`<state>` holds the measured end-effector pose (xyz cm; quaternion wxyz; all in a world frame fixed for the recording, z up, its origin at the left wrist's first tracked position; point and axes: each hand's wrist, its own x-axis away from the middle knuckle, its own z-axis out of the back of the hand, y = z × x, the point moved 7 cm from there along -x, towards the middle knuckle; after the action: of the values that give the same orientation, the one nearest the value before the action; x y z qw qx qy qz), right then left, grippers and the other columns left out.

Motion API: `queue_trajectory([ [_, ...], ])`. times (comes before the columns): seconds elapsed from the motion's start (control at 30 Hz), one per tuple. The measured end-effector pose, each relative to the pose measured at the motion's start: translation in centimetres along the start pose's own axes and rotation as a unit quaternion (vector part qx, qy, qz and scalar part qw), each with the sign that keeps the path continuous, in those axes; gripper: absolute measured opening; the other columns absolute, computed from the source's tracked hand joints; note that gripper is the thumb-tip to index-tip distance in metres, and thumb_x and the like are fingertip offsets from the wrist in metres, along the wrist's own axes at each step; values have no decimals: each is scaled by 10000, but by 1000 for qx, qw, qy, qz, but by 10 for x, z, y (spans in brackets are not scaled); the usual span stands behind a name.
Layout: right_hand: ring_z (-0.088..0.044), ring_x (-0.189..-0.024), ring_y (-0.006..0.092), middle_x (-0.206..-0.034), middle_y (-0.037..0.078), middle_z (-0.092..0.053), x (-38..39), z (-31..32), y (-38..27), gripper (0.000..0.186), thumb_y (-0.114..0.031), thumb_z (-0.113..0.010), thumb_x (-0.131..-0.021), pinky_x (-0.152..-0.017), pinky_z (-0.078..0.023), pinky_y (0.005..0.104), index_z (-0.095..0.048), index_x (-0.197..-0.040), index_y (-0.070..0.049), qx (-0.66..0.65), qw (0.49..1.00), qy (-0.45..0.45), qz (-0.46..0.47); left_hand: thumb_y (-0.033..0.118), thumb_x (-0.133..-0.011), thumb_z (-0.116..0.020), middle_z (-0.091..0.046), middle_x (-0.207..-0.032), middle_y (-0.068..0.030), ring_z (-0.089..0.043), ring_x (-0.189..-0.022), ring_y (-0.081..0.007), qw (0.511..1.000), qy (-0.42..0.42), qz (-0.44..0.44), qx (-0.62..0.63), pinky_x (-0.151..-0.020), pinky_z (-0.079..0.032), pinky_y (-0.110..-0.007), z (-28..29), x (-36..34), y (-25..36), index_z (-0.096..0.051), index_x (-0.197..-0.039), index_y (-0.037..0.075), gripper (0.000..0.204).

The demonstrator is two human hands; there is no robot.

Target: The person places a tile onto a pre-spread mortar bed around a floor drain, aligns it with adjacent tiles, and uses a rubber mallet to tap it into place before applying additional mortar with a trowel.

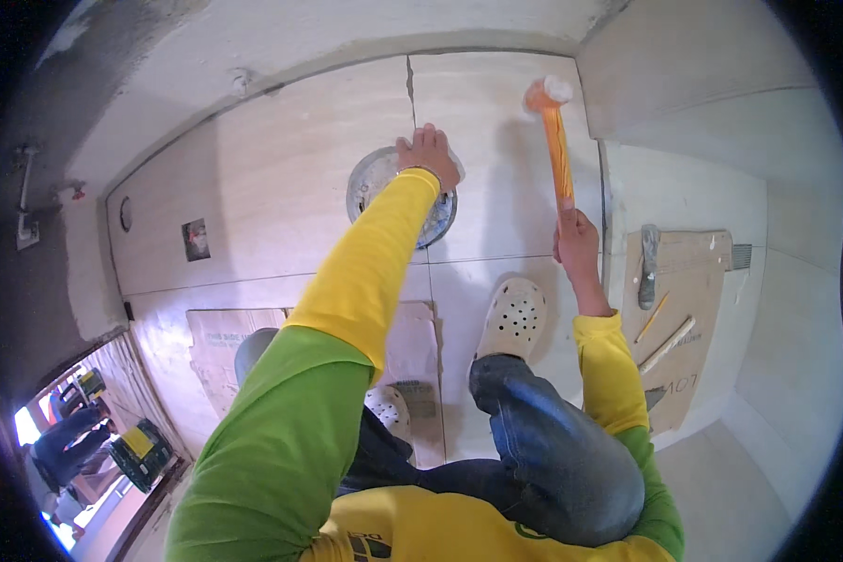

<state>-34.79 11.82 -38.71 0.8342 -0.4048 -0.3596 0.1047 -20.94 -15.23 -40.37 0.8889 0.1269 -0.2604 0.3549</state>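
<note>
My left hand lies with fingers stretched out at the upper right rim of a round, mottled grey fixture in the pale tiled floor. The left forearm hides part of that fixture, and whether it is a hole or a lid I cannot tell. On the right, my right hand is closed round the lower end of a mallet's orange handle. The mallet points away from me, its orange and white head far up near the right wall.
Cardboard lies under my left foot. Another cardboard sheet at the right holds a dirty grey tool, a pencil and a pale stick. A square cutout is in the tiles. Through the lower left doorway, a person shows.
</note>
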Motion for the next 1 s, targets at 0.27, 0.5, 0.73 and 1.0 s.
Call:
queue_trajectory([
  [0.27,-576,-601,229,-577,130,-496,-46,-55,-72,582,-513,-549,-978,-597,-482,418,-567,-765,28,-27,978,38,203,355,-887,-483,-175,-1633,-131,-180,-1501,-284,998,-26,26,54,-1182,-176,-553,13,-3,16,-230,-1541,51,764],
  [0.5,-643,-775,460,-804,262,-661,-37,-104,-122,684,-626,-470,-959,-666,-499,484,-632,-813,23,28,990,-46,130,298,-885,-450,-158,-1640,-138,-150,-1517,-290,996,-49,52,50,-1196,-149,-517,19,7,5,-188,-1552,17,769],
  [0.73,-637,-708,417,-722,242,-628,-61,-117,-137,528,-522,-540,-963,-635,-499,446,-606,-881,-5,144,977,-38,152,355,-848,-546,-187,-1624,-153,-175,-1505,-306,996,-20,67,49,-1195,-159,-555,12,-3,4,-245,-1534,28,818],
  [1.0,-643,-679,392,-704,236,-629,-57,-103,-130,515,-500,-538,-969,-631,-504,439,-620,-855,-5,79,962,47,257,325,-865,-518,-188,-1625,-155,-178,-1504,-305,996,-34,55,61,-1191,-149,-575,17,-2,21,-244,-1534,28,781],
])
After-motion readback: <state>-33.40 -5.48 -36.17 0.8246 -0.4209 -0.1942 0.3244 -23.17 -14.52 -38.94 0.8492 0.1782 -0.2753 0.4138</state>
